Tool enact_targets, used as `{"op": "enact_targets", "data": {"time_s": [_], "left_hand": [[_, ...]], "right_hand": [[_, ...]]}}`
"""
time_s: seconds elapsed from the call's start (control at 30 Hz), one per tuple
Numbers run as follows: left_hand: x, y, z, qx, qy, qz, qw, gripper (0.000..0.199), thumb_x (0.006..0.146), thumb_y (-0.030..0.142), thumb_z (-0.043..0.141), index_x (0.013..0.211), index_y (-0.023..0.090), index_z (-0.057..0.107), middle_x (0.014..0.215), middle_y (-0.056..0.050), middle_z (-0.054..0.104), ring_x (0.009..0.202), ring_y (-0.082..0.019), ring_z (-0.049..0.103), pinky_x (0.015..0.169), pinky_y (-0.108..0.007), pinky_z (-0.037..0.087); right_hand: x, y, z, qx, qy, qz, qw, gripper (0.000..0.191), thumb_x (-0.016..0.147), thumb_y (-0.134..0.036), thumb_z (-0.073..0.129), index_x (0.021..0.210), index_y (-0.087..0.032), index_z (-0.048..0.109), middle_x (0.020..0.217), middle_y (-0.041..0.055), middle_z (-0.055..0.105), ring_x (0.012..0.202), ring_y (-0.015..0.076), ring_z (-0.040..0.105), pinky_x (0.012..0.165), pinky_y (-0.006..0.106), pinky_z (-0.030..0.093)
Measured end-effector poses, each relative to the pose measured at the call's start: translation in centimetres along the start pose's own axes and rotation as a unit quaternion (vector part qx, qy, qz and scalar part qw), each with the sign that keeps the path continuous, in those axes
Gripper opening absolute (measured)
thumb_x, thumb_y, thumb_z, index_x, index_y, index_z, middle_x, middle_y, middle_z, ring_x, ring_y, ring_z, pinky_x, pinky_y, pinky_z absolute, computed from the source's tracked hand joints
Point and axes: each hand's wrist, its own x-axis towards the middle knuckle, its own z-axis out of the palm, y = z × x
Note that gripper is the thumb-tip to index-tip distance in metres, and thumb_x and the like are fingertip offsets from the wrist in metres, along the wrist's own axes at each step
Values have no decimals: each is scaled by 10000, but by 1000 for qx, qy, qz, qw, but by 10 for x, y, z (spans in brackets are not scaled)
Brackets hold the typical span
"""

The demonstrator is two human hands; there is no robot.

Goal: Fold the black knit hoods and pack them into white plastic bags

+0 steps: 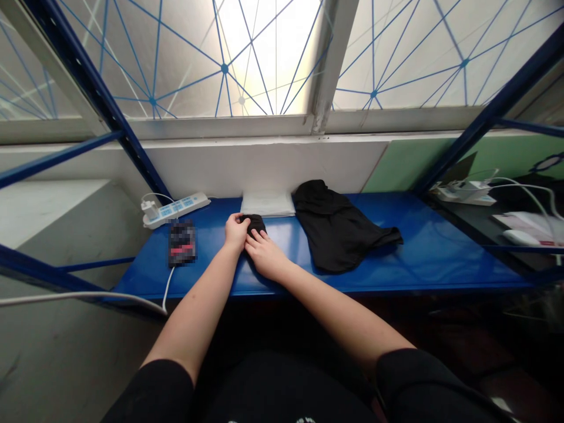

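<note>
On a blue shelf (440, 258), hands (235, 232) (264, 254) on black cloth (254, 223), white packet (267, 203) behind

Left of the grip, a pixelated phone (182, 243) lay on the blue steel shelf (440, 258), a white cable (167, 288) running down from beside it, and a white power strip (175, 210) sat farther back. Just beyond the grip lay a flat white packet (267, 203); right of it spread a black garment (337, 226).

Your head camera looks forward and down, close over your left hand (237, 232) and right hand (264, 254) to the blue metal shelf (440, 252).
</note>
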Motion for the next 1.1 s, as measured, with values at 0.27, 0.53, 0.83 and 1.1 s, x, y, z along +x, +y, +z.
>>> {"op": "enact_targets", "data": {"time_s": [0.27, 0.53, 0.83, 1.1], "left_hand": [[7, 1, -6, 28, 3, -19, 999, 387, 725, 44, 496, 1088, 138, 591, 1054, -114, 694, 962, -192, 689, 925, -373, 545], [3, 26, -24, 231, -27, 38, 972, 210, 762, 372, 727, 771, 197, 611, 969, -156, 706, 1164, -342, 615, 1029, -416, 439], [15, 30, -5, 137, -71, -89, 984, 127, 856, 208, 603, 746, 147, 588, 717, -98, 673, 764, -243, 703, 686, -322, 536], [17, 34, -15, 213, -47, -11, 976, 80, 809, 173, 676, 882, 163, 645, 978, -124, 709, 1052, -267, 663, 935, -366, 498]], "right_hand": [[-4, 4, -1, 44, -16, -5, 999, 524, 934, -140, 427, 1444, -101, 541, 1562, 149, 450, 1479, 355, 345, 1204, 590, 256], [-7, 2, -9, 41, -44, -30, 998, 596, 949, -189, 423, 1531, -64, 404, 1625, 178, 328, 1511, 384, 257, 1204, 615, 226], [-9, 6, -9, 42, -47, -35, 997, 578, 978, -258, 443, 1522, -67, 417, 1621, 190, 331, 1510, 407, 246, 1195, 624, 241], [-10, 3, -6, 62, -24, -20, 998, 576, 936, -240, 488, 1487, -76, 466, 1602, 185, 371, 1486, 404, 301, 1195, 622, 243]]}}
